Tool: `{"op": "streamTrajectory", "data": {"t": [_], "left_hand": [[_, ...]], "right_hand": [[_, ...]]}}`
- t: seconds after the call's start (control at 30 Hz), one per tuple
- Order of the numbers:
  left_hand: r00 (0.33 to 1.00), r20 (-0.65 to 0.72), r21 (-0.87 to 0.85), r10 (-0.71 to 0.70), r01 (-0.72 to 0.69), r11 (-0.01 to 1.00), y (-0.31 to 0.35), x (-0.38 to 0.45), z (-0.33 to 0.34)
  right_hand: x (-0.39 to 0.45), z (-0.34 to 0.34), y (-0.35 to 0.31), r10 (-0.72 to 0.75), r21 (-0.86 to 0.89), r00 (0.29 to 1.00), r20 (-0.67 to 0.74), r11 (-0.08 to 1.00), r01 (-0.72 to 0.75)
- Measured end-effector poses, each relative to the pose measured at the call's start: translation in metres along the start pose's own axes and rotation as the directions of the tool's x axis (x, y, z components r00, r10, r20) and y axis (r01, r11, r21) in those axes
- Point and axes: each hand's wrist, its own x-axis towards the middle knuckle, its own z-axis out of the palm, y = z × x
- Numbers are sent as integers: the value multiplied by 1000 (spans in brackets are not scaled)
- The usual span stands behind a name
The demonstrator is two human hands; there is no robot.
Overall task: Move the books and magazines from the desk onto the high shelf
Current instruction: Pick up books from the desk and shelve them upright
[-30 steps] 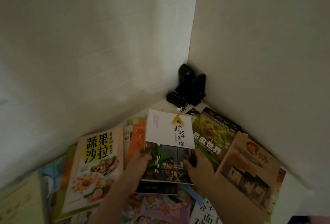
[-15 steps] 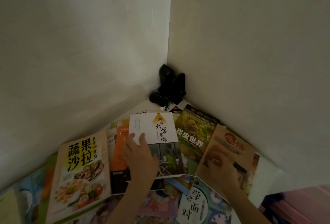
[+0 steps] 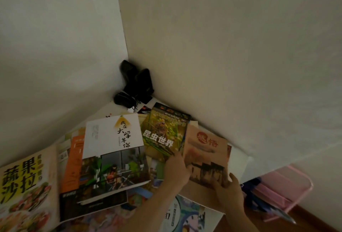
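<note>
Both hands are on the brown-covered book [image 3: 206,159] at the right of the spread: the right hand [image 3: 230,193] clasps its near corner, thumb on the cover, and the left hand [image 3: 176,169] presses along its left edge. Beside it lie the green insect book [image 3: 164,130], the white-topped book [image 3: 112,150] and the yellow salad cookbook [image 3: 24,185], overlapping flat on the white shelf [image 3: 239,163]. Black devices [image 3: 135,85] occupy the far wall corner.

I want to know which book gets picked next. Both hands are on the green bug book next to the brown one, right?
Not quite. The head view shows both hands, left and right, on the brown book; the green insect book lies beside it.
</note>
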Motion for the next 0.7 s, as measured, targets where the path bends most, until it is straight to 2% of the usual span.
{"op": "streamTrajectory", "data": {"t": [0.1,0.23,0.4,0.5,0.6,0.7], "left_hand": [[998,-59,68,35,-31,997,6,-4,9],[997,-72,-203,35,-49,978,10,-11,13],[997,2,-381,71,-65,922,12,-21,9],[996,-43,-480,81,-92,872,9,-29,-15],[988,-151,-523,35,-110,845,-6,-32,-71],[962,-260,-493,-87,-55,868,-45,-37,-132]], "right_hand": [[4,-9,-2,45,39,998,50,998,-47],[7,-14,-3,47,63,998,46,997,-50],[-13,-28,-3,-125,-57,989,-84,991,120],[-30,-36,-28,-198,46,969,-149,977,207],[-44,-26,-72,-376,71,923,-83,922,382],[-65,6,-123,-554,64,832,37,832,551]]}}
